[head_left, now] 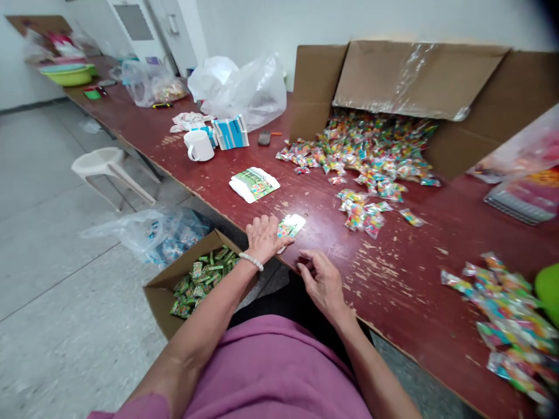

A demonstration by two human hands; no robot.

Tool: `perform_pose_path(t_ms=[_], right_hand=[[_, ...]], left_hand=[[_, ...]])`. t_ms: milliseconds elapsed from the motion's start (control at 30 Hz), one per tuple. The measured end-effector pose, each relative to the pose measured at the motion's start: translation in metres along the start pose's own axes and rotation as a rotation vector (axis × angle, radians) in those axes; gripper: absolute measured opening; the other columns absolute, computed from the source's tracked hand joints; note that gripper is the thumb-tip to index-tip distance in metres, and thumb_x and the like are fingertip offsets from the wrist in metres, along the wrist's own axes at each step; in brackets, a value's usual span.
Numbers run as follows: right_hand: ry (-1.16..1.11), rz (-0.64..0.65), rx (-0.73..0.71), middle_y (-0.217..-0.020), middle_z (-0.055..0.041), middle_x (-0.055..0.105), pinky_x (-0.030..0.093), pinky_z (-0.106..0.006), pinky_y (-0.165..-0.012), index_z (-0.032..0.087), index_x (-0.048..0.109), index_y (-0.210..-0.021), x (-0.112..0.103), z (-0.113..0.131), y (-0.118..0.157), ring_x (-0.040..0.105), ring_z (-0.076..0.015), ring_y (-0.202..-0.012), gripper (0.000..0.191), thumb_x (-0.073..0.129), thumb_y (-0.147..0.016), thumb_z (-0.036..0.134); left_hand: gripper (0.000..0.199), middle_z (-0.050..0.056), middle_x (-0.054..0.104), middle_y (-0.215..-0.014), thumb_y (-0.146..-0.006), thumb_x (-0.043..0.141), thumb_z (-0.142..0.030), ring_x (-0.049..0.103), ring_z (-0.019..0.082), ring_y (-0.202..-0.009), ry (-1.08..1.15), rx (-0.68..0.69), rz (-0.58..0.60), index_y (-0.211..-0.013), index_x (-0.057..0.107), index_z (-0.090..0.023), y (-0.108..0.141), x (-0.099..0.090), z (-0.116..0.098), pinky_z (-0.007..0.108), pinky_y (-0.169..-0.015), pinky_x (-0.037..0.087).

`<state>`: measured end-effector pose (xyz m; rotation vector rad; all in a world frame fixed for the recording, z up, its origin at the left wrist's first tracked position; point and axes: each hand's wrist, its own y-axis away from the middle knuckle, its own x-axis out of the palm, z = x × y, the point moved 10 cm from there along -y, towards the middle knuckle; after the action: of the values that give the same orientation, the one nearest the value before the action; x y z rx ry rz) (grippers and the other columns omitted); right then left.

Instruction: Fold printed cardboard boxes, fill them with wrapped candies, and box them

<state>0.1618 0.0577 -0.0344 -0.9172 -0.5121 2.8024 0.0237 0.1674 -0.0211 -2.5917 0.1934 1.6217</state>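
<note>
A small flat green-and-white candy carton (290, 226) with colourful print lies at the table's near edge. My left hand (263, 237), with a beaded bracelet at the wrist, holds it down on the table; the thumb stretches across its lower end and the fingers cover its left side. To the right, my right hand (322, 283) hovers by the table edge, fingers loosely curled and thumb apart, nothing visible in it. Just beyond lies a stack of similar flat cartons (254, 184). A loose group of clear candy packets (360, 210) is on the table to the right.
A tipped cardboard box (402, 75) spills many candy packets. More packets (509, 326) lie at right. Below the table edge, a floor box (163, 297) holds filled green cartons. A white mug (199, 145), plastic bags (244, 87) and a white stool (102, 163) are to the left.
</note>
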Motion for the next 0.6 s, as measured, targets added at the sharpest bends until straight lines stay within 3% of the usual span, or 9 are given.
perform_pose_path(t_ms=[67, 133, 233, 333, 433, 533, 600], right_hand=[[-0.027, -0.017, 0.003, -0.1, -0.0083, 0.068, 0.053, -0.034, -0.08, 0.019, 0.065, -0.111, -0.001, -0.003, 0.0, 0.064, -0.0195, -0.082, 0.023, 0.055, -0.09, 0.018], [-0.09, -0.035, 0.059, -0.1, -0.0077, 0.068, 0.054, -0.034, -0.079, 0.019, 0.065, -0.11, -0.002, -0.01, -0.003, 0.063, -0.0179, -0.078, 0.023, 0.057, -0.089, 0.021], [-0.323, -0.119, 0.294, -0.109, -0.0089, 0.066, 0.055, -0.031, -0.067, 0.019, 0.058, -0.124, -0.01, -0.035, -0.008, 0.062, -0.0151, -0.071, 0.042, 0.065, -0.085, 0.034], [-0.686, -0.16, 0.497, -0.11, -0.0086, 0.068, 0.054, -0.027, -0.058, 0.02, 0.055, -0.126, -0.009, -0.048, -0.011, 0.064, -0.0154, -0.073, 0.057, 0.072, -0.078, 0.045], [-0.913, -0.123, 0.489, -0.09, -0.0044, 0.072, 0.054, -0.025, -0.063, 0.019, 0.065, -0.106, -0.011, -0.031, -0.016, 0.064, -0.0152, -0.072, 0.041, 0.076, -0.076, 0.044], [-0.971, -0.033, 0.454, -0.083, -0.0019, 0.071, 0.053, -0.024, -0.063, 0.02, 0.068, -0.1, -0.011, -0.007, -0.015, 0.064, -0.014, -0.071, 0.031, 0.077, -0.078, 0.04], [-1.009, 0.06, 0.443, -0.086, -0.0018, 0.07, 0.053, -0.022, -0.062, 0.021, 0.068, -0.105, -0.007, 0.008, -0.012, 0.065, -0.0137, -0.073, 0.03, 0.074, -0.082, 0.04]], left_hand=[[0.049, 0.015, 0.063, -0.11, -0.063, 0.086, -0.041, 0.052, 0.037, -0.115, 0.111, -0.049, 0.032, -0.098, 0.061, -0.018, -0.006, -0.001, 0.006, 0.047, -0.094, 0.038], [0.04, 0.009, 0.065, -0.097, -0.066, 0.083, -0.032, 0.059, 0.032, -0.104, 0.194, -0.062, 0.046, -0.094, 0.058, -0.019, -0.008, -0.004, 0.008, 0.042, -0.088, 0.043], [0.027, -0.001, 0.064, -0.077, -0.075, 0.073, -0.03, 0.064, 0.021, -0.077, 0.326, -0.032, 0.092, -0.09, 0.052, -0.021, 0.006, 0.0, 0.003, 0.032, -0.072, 0.048], [0.032, -0.005, 0.06, -0.068, -0.073, 0.076, -0.031, 0.06, 0.013, -0.061, 0.728, -0.041, 0.215, -0.085, 0.047, -0.021, 0.036, 0.012, -0.006, 0.024, -0.059, 0.046], [0.038, -0.001, 0.066, -0.077, -0.068, 0.082, -0.031, 0.064, 0.014, -0.066, 1.211, -0.096, 0.489, -0.09, 0.054, -0.018, 0.072, 0.028, -0.023, 0.024, -0.062, 0.049], [0.051, 0.012, 0.073, -0.094, -0.066, 0.084, -0.04, 0.072, 0.024, -0.081, 1.432, -0.085, 0.926, -0.105, 0.064, -0.013, 0.11, 0.039, -0.051, 0.034, -0.075, 0.054], [0.051, 0.015, 0.075, -0.092, -0.065, 0.084, -0.044, 0.073, 0.028, -0.079, 1.508, -0.06, 1.08, -0.1, 0.069, -0.01, 0.125, 0.038, -0.062, 0.037, -0.077, 0.055]])
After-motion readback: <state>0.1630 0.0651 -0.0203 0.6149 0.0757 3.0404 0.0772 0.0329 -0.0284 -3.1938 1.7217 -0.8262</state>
